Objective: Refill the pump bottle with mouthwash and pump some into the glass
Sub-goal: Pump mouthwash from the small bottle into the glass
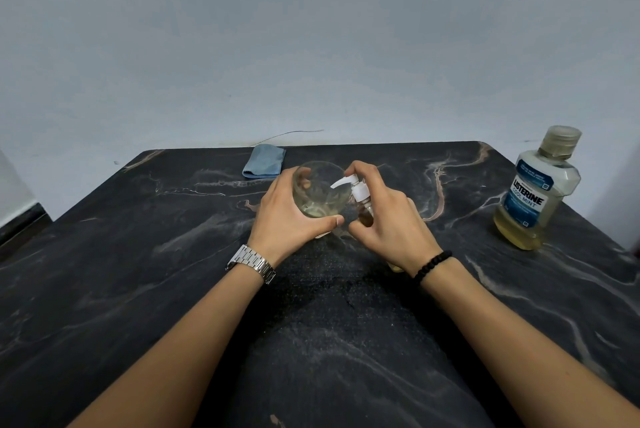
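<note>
head view: the right hand point(388, 219) grips the pump bottle point(363, 205), index finger on the pump head; its nozzle points left over the glass point(320, 192) (a little liquid inside), wrapped by the left hand point(287, 212).
</note>
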